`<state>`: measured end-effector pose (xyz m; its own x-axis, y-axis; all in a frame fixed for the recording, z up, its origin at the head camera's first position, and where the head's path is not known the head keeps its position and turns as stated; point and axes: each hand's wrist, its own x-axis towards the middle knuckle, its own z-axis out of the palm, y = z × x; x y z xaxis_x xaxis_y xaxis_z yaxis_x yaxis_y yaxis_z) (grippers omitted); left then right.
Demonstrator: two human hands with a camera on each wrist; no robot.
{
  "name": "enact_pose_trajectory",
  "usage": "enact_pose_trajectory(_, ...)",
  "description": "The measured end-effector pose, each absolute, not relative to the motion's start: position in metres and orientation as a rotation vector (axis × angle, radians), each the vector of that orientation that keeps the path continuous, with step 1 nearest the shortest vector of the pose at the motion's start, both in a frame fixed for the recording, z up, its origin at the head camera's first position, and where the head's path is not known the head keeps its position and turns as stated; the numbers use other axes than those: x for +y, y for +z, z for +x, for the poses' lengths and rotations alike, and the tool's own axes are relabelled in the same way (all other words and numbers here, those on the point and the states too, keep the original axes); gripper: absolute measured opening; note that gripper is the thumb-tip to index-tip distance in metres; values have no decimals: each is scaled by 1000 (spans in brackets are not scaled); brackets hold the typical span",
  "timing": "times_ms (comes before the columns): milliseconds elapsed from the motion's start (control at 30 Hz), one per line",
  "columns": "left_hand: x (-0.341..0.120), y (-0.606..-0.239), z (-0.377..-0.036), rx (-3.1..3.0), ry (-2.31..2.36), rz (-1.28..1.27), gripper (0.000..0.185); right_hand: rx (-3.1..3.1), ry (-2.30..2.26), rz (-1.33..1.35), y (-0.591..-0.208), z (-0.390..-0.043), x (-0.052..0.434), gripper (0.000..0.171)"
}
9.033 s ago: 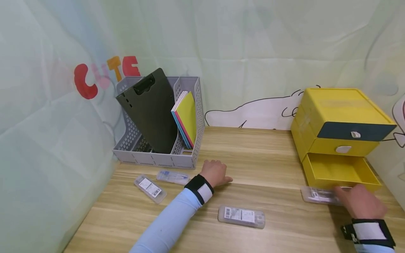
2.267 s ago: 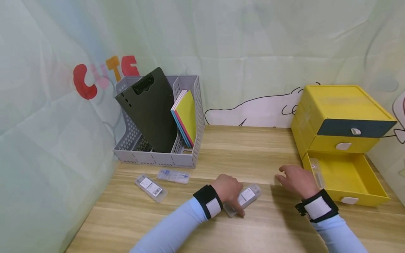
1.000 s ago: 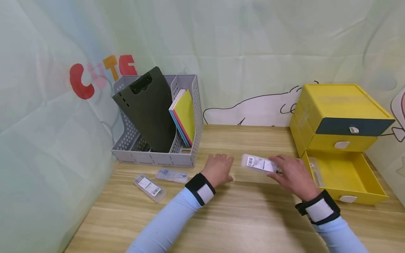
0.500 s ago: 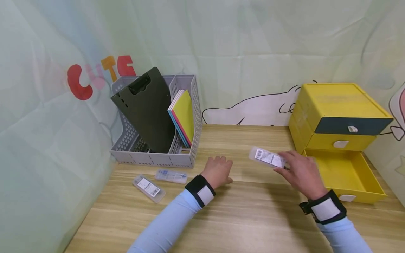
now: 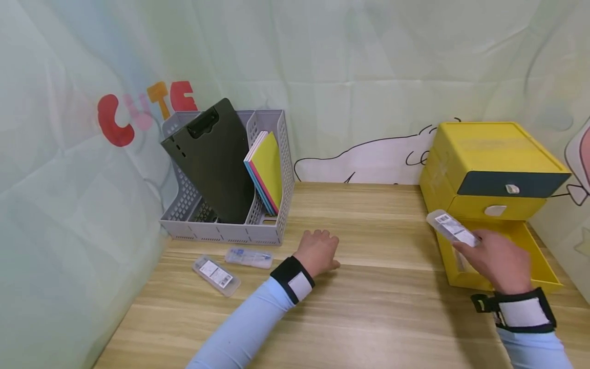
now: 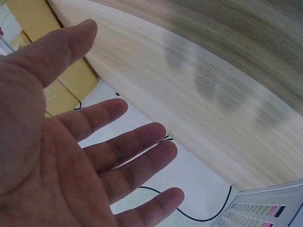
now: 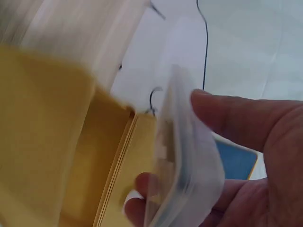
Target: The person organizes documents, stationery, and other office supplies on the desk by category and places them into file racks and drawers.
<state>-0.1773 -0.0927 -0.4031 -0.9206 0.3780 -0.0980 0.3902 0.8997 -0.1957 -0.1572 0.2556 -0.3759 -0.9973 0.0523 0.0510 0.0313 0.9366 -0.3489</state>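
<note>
My right hand (image 5: 500, 260) pinches a clear plastic case with a barcode label (image 5: 453, 229) (image 7: 184, 170), tilted above the open bottom drawer (image 5: 539, 261) (image 7: 52, 142) of the yellow drawer unit (image 5: 493, 154). The right wrist view is blurred; thumb and fingers hold the case's edges. My left hand (image 5: 318, 251) (image 6: 71, 165) rests flat on the wooden table (image 5: 369, 215), fingers straight, holding nothing. Two more clear cases (image 5: 216, 275) (image 5: 249, 257) lie on the table left of that hand.
A grey file organiser (image 5: 272, 225) at the back left holds a dark clipboard (image 5: 214, 164) and coloured notebooks (image 5: 266, 171). A pale cloth backdrop (image 5: 350, 72) with red and orange letters walls the table.
My right hand carried the clear case rightward, from mid-table to above the open yellow drawer. The left hand stayed flat on the table.
</note>
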Motion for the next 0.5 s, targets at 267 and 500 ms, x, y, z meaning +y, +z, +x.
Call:
enact_pose_trajectory(267, -90, -402, -176, 3000, -349, 614, 54, -3157, 466, -433, -374, -157, 276, 62)
enact_pose_trajectory(500, -89, -403, -175, 2998, -351, 622, 52, -3265, 180, -635, -382, -167, 280, 64)
